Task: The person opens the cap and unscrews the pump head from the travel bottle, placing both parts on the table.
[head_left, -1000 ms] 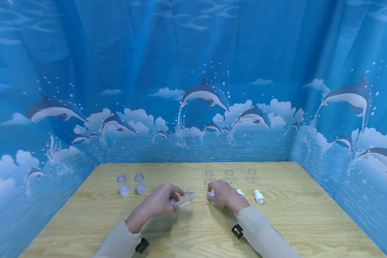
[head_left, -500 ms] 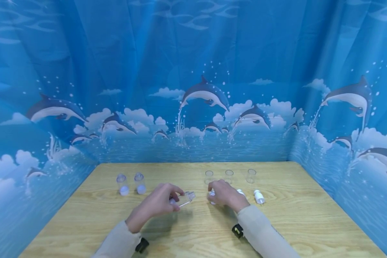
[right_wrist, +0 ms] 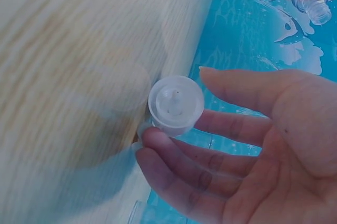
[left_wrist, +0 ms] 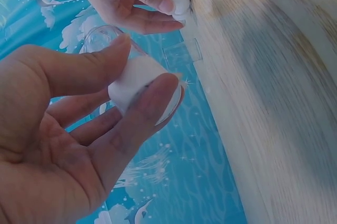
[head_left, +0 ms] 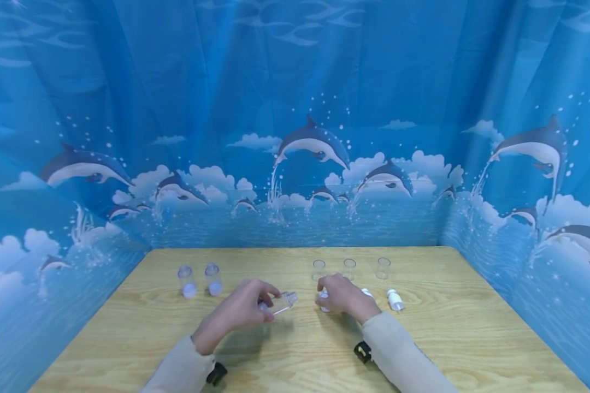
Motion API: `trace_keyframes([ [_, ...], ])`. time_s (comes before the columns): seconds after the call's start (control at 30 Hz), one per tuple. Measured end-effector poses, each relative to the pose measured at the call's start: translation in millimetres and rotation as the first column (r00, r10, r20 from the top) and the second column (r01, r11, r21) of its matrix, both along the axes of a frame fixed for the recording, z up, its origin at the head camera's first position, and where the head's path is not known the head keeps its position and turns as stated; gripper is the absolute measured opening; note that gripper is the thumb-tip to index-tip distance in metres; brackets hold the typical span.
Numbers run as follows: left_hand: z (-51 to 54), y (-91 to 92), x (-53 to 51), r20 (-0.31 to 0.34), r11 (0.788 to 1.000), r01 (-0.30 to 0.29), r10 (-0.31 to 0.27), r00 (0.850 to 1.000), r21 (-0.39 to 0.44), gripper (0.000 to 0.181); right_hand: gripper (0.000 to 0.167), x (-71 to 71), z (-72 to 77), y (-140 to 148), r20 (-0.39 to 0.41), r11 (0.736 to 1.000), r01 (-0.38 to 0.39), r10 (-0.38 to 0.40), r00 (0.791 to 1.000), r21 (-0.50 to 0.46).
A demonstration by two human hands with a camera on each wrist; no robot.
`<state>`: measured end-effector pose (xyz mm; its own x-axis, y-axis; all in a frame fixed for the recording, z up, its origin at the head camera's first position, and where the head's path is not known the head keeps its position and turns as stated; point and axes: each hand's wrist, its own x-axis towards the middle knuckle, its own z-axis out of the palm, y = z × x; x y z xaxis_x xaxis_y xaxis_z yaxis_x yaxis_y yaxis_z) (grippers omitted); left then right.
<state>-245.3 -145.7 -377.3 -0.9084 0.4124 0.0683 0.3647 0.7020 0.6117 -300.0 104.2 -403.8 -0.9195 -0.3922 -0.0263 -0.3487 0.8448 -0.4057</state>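
My left hand [head_left: 246,305] grips a small clear bottle [left_wrist: 137,79] with a white lower part. The bottle is tilted, its threaded neck [head_left: 290,298] pointing right in the head view. Thumb and fingers curl round the white end. To the right, my right hand [head_left: 344,297] holds a white cap [right_wrist: 176,103] low at the tabletop, fingers curled by its side. In the right wrist view the cap's hollow round face shows. Part of a second white piece [head_left: 366,293] peeks out behind the right hand. Bottle and cap are apart.
Two clear bottles with white bottoms, the outer bottle [head_left: 187,281] and the inner bottle [head_left: 213,279], stand at the left. Three clear cup-like covers [head_left: 382,268] line the back right. Another white cap with a nozzle [head_left: 395,300] lies at the right on the wooden table [head_left: 295,360].
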Motion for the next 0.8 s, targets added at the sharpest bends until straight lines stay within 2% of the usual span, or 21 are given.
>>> trace_keyframes([
  [0.17, -0.7, 0.7, -1.2, -0.001, 0.999, -0.039, 0.039, 0.999, 0.0, 0.046, 0.032, 0.2, 3.5, 2.9, 0.017, 1.0, 0.015, -0.015, 1.0, 0.004],
  [0.3, -2.6, 0.6, -2.8, 0.023, 0.996, -0.082, 0.081, 0.996, 0.045, 0.045, 0.034, 0.4, 9.8, 5.8, 0.022, 1.0, 0.024, -0.024, 0.999, 0.001],
  [0.47, -6.6, -1.4, -8.9, -0.019, 0.986, -0.138, 0.14, 0.99, 0.092, 0.04, 0.036, 1.6, 20.4, 9.3, 0.0, 1.0, 0.001, -0.001, 1.0, -0.029],
  [0.57, -10.7, -4.0, -15.3, -0.059, 0.977, -0.194, 0.199, 0.978, 0.09, 0.037, 0.036, 2.1, 25.0, 10.6, -0.009, 0.999, -0.015, 0.015, 1.0, -0.031],
  [0.8, -21.4, -10.6, -33.7, -0.119, 0.941, -0.315, 0.329, 0.937, 0.125, 0.035, 0.036, 3.0, 31.4, 12.9, 0.0, 0.999, -0.032, 0.032, 0.999, -0.025],
])
